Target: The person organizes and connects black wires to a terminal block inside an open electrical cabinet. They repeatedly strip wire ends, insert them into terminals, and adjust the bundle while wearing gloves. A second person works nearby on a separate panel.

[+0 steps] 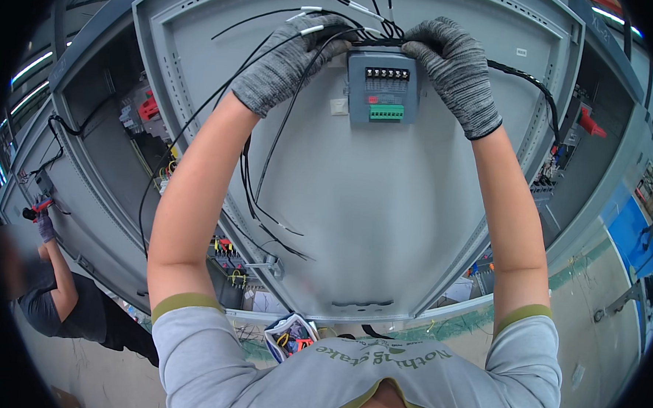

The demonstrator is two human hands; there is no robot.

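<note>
Both hands wear grey knitted gloves and are raised to the upper part of a grey metal cabinet door (357,191). A black wire bundle (379,42) runs between them, just above a grey meter-like module (356,95). My left hand (293,63) pinches the bundle at its left end; its fingertips are partly hidden by wires. My right hand (455,74) grips the same bundle on the other side, fingers curled. The module bears a black screw terminal strip (387,75) and a green connector (387,112). Loose black wires (303,77) with white sleeves fan out around my left hand.
A black wrapped cable (529,76) curves down the door's right side. Open cabinets with wired components flank the door. Below stands a bag of tools (290,339). At far left, a person (63,294) holds a red-and-black tool (37,209) against another panel.
</note>
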